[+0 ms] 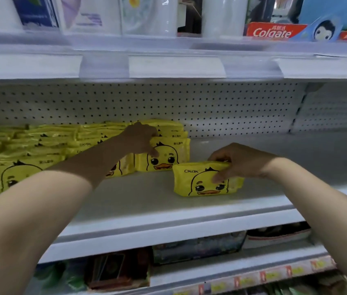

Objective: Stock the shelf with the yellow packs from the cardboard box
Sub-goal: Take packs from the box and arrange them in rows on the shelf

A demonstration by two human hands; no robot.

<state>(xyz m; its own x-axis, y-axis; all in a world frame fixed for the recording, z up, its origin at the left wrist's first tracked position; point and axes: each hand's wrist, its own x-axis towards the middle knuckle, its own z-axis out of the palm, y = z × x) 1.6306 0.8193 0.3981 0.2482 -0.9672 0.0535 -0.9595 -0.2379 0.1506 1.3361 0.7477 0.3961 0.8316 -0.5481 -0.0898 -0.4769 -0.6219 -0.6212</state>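
Note:
Several yellow duck-face packs (40,143) stand in rows on the left half of the white middle shelf (147,201). My left hand (140,138) reaches in and grips the top of the front pack (168,155) at the right end of those rows, thumb on its face. My right hand (238,162) holds a separate yellow pack (202,182) upright on the shelf, a little to the right and nearer the front edge, fingers over its top and thumb on its face. The cardboard box is out of view.
The right part of the middle shelf is bare up to the pegboard back wall (210,107). The shelf above (168,67) hangs low, carrying a Colgate box (272,31) and white packages. Lower shelves (189,250) hold dark packets.

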